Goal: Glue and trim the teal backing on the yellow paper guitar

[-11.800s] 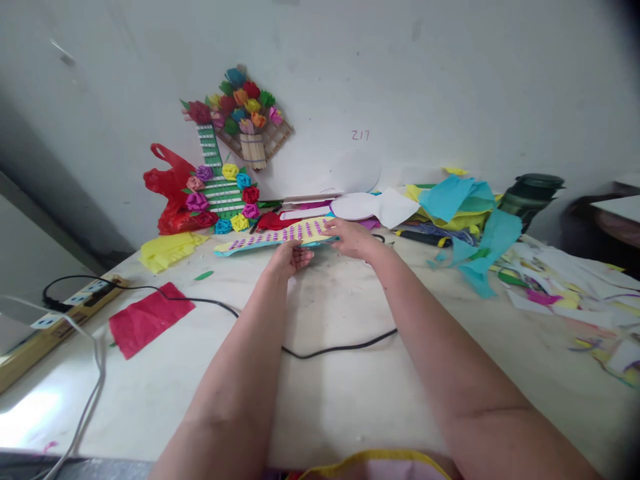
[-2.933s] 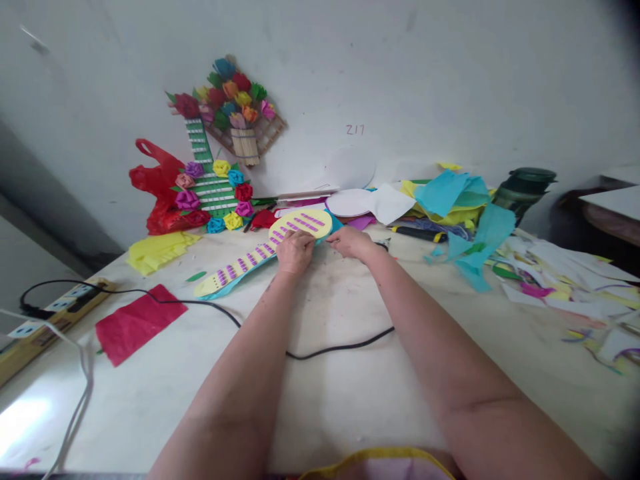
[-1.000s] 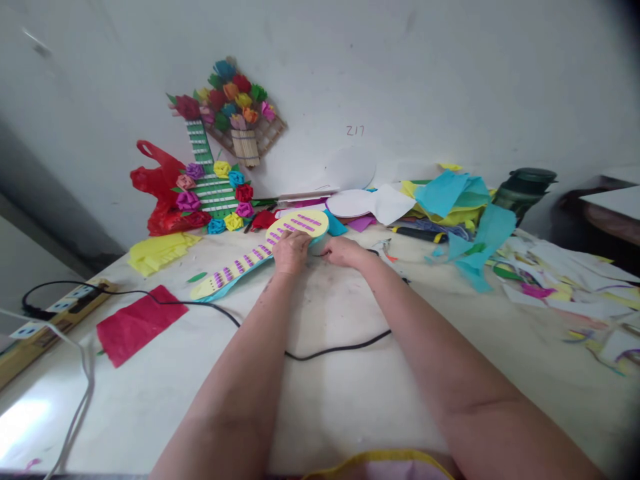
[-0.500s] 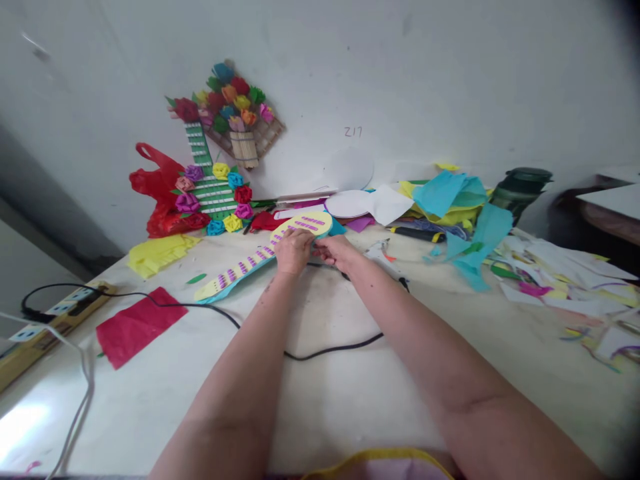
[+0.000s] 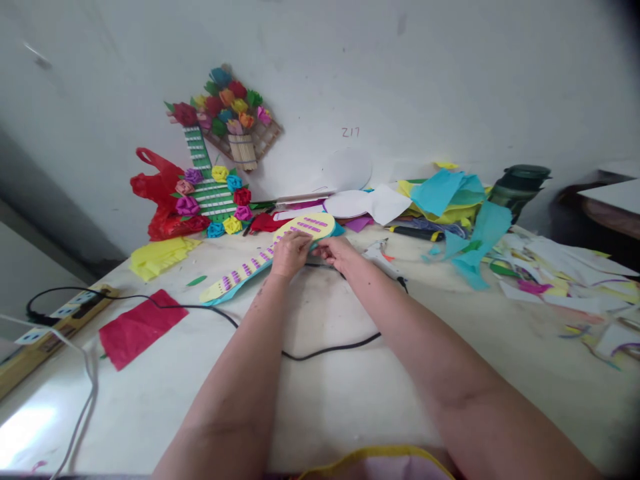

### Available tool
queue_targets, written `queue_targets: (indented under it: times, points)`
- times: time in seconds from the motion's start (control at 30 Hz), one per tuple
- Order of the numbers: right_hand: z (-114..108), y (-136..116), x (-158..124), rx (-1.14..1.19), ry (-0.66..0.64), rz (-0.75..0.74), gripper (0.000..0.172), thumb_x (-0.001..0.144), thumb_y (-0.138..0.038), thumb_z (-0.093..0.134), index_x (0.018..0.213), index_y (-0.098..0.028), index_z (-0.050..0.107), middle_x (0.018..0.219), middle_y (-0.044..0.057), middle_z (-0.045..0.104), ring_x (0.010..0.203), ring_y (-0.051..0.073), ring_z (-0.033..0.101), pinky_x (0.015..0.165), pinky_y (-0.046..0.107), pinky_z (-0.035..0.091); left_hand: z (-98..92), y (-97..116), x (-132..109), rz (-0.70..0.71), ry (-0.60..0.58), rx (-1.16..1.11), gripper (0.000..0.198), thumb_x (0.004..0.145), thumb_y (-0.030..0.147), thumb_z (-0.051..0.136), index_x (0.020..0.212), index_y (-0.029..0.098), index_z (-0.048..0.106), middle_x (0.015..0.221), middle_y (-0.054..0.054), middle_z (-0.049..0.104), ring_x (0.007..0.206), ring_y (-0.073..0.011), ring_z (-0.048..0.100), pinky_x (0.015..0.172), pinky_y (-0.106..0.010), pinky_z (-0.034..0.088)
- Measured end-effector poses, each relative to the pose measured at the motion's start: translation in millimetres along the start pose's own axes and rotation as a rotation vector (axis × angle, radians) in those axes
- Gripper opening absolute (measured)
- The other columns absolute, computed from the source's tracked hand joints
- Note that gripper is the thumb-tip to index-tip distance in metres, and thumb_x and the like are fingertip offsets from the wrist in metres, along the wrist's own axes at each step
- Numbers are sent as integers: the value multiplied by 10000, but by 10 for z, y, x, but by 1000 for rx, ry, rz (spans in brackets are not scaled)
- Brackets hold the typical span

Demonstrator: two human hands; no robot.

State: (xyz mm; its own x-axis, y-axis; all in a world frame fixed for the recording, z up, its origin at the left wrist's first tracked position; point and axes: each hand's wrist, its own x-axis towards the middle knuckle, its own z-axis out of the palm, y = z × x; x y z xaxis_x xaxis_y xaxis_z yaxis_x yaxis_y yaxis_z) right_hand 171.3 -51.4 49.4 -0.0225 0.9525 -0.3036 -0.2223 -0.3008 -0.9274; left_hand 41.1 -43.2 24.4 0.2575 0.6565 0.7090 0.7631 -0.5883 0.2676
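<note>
The left hand (image 5: pixel 293 253) grips the near edge of the yellow cutout (image 5: pixel 301 225), which slants beneath its fingers; just beside it, the right hand (image 5: pixel 334 252) has fingertips drawn together at the turquoise paper (image 5: pixel 339 231) backing, though I cannot tell what they pinch. Short, even presses should prevent wrinkles, clear of the apparent glue gun (image 5: pixel 379 253) just beyond the right wrist

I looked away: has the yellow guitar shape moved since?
Yes: the yellow guitar shape swung its narrow end toward the camera, judged by the wall number.
</note>
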Motion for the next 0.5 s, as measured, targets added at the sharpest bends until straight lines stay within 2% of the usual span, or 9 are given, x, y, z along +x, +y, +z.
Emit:
queue_targets:
  times: [0.13,0.2,0.27,0.37,0.43,0.5]
  points:
    - [-1,7,9,15,17,3,107,714,-73,475,634,-128,521,393,8,530,317,46,308,327,169,158,-14,-26,-16,-17,30,-88,207,818,281,497,809,202,688,925,-82,670,900,-178,591,833,-299,427]
    - [0,7,15,26,22,2,103,713,-77,470,638,-130,517,392,7,527,315,46,304,328,169,155,-56,1,-7,-78,69,-102,236,825,314,480,774,198,679,912,-81,669,884,-173,595,799,-278,431]
    - [1,0,19,38,28,9,95,712,-84,466,643,-134,508,397,8,531,314,46,302,328,166,152,-108,53,11,-203,161,-94,272,825,339,466,702,191,658,845,-78,670,827,-169,600,732,-258,434]
    - [-1,-19,22,53,32,28,80,710,-96,461,665,-138,511,411,5,537,313,48,296,325,164,150,-143,199,44,-447,294,-155,300,804,326,470,567,185,587,628,-52,627,700,-155,594,624,-233,420]
    - [-5,-26,23,70,40,28,79,698,-91,463,660,-139,514,399,-6,515,321,52,307,325,164,170,-112,351,58,-582,319,-310,303,793,294,465,519,185,539,497,-23,560,598,-142,574,538,-218,398]
    - [-11,-27,25,95,57,13,91,672,-72,472,621,-143,495,369,-27,461,330,52,316,329,162,199,-52,530,52,-725,274,-515,299,769,265,475,481,187,496,392,3,474,467,-132,520,450,-216,364]
